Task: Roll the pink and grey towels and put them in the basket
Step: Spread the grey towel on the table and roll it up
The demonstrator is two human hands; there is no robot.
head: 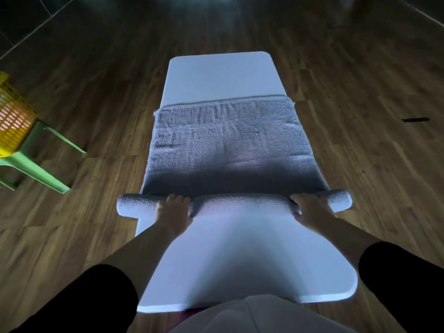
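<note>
A grey towel lies spread across the narrow white table. Its near end is wound into a tight roll that sticks out past both table sides. My left hand presses on the roll left of centre, fingers curled over it. My right hand grips the roll near its right end. A yellow basket stands at the far left edge, and something pink shows through its mesh. No loose pink towel is in sight.
The basket rests on a green plastic stool on the wooden floor. A small dark object lies on the floor to the right. Bare white tabletop stretches between the roll and my body.
</note>
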